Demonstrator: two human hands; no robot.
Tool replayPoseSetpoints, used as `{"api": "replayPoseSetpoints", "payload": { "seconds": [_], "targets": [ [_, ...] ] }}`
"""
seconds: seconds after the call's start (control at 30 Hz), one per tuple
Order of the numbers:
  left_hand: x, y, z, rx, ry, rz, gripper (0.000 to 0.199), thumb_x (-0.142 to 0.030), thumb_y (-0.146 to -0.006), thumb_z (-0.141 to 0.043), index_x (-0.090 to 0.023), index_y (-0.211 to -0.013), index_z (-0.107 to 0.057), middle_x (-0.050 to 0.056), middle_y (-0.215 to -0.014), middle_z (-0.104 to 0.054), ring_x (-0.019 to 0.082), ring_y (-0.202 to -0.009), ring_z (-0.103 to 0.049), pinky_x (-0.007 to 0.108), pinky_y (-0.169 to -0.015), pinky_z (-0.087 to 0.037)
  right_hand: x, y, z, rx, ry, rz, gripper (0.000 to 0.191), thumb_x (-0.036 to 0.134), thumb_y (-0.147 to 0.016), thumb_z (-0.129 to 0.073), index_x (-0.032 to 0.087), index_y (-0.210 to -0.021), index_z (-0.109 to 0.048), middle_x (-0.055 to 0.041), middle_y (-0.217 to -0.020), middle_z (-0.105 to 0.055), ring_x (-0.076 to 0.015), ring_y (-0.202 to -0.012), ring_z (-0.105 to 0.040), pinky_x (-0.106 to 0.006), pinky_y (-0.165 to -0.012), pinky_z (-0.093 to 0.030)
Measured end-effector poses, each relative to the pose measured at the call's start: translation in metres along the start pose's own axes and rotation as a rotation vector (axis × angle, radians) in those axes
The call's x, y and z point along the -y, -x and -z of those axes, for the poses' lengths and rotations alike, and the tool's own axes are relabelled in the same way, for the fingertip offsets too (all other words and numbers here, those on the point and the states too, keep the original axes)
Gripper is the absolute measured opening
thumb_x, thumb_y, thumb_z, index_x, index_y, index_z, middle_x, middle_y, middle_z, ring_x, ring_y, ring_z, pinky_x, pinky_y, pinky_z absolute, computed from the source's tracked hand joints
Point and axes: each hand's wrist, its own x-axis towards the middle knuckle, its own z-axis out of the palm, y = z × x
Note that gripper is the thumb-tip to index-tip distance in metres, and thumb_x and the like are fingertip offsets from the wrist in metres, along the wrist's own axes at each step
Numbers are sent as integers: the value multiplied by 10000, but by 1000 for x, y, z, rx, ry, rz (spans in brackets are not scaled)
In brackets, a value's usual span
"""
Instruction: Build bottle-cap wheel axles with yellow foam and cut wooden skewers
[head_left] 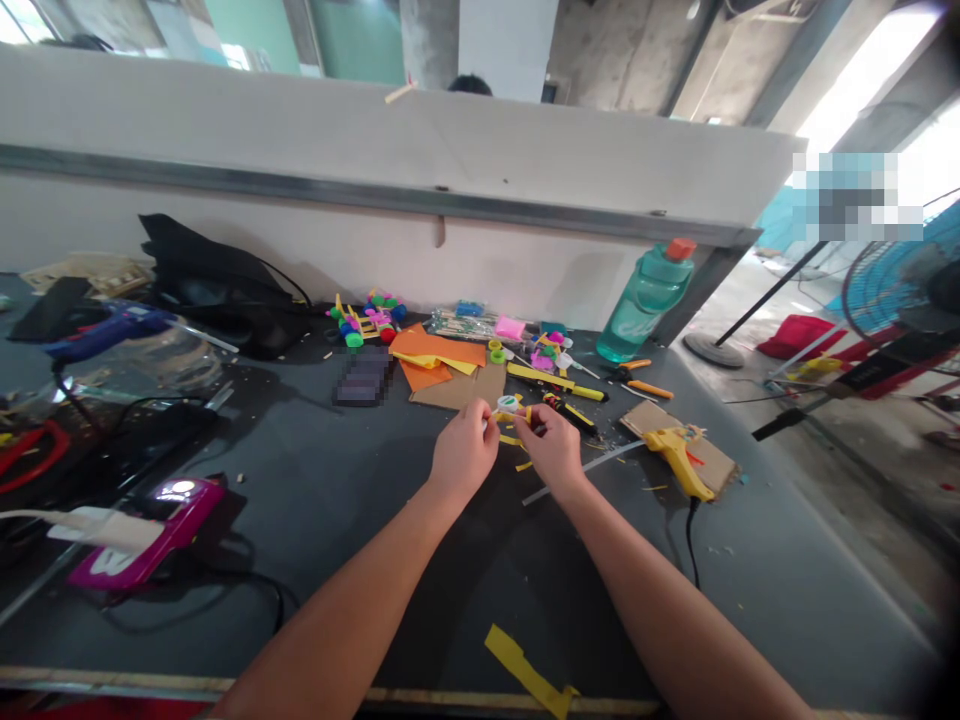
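Two bare hands pinch a small white disc over a dark worktop

A small, round white disc with a green mark (508,403) sits between the fingertips, right of centre; whether it touches the dark grey, flat worktop (330,490) cannot be told. The left hand (466,445) is drawn narrow, pinching at its left edge; the right hand (551,445) pinches at its right edge. The disc looks light and probably stiff, perhaps smooth enough to slip; its material is too small to judge. The rim seems the best hold, with a gentle fingertip grip.

Just beyond, to the left, orange paper sheets (431,350) overlap flat brown cardboard (459,390). To the right lies a yellow plastic glue gun (679,462). Far right stands a translucent teal bottle with an orange cap (645,300).
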Motion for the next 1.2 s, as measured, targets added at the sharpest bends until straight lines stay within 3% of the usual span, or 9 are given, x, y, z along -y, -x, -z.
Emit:
{"api": "replayPoseSetpoints", "payload": {
  "seconds": [0.2, 0.43, 0.67, 1.2],
  "targets": [
    [1, 0, -3, -27, -3, -27, 60, -212, -849, -424, -206, -901, -455, 37, -822, -604, 175, -769, -610, 244, -654, -417, 4, 0, 1, -24, 39, 24, 147, 323, -765, -525, 203, -748, -608, 8, -630, -599, -146, -594, -542, -231, -576, -396],
    [1, 0, -6, -22, 27, -57, 48, -223, -850, -433, -207, -893, -448, 37, -822, -609, 174, -759, -607, 243, -642, -409, 3, 0, 2, -12, 25, 118, 122, 254, -757, -551, 221, -824, -647, -3, -784, -664, -153, -693, -575, -235, -629, -411],
    [0, 2, -7, -25, 46, -19, 63, -245, -846, -437, -206, -889, -463, 33, -801, -617, 178, -729, -610, 246, -605, -386, -1, 0, -1, -34, 66, 76, 129, 282, -778, -543, 213, -808, -647, -8, -729, -658, -152, -646, -578, -230, -587, -406],
    [2, -1, -13, -18, 75, 34, 45, -248, -810, -530, -206, -806, -514, 23, -783, -627, 165, -732, -595, 240, -601, -364, -2, 1, -8, -62, 58, 221, 80, 222, -791, -553, 202, -755, -622, -25, -714, -640, -168, -689, -581, -246, -629, -423]
  ]
}}
